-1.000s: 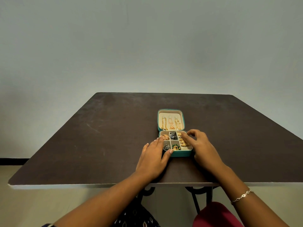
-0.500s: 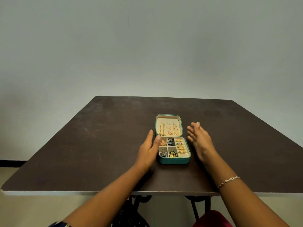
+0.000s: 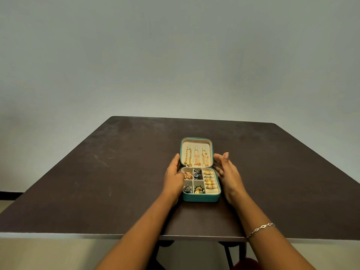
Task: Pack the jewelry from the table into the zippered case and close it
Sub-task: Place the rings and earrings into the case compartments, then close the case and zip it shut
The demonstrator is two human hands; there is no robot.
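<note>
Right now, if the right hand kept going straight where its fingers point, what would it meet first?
Likely only bare table: the right hand points away from the person, beside the right edge of the open case lid. It leans slightly toward the lid, so a graze is possible.

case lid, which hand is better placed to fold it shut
Probably the left hand: its fingers lie against the left edge of the open lid, while the right hand hovers slightly clear of it.

Plain grey-green painted wall [image 3: 175, 55], evenly lit, dimmer toward the top. Dark brown square table top [image 3: 97, 182], scuffed and scratched, pale front edge, on black metal legs [image 3: 228, 254]. Beige floor [image 3: 48, 254]; black skirting strip [image 3: 9, 195] at left.
</note>
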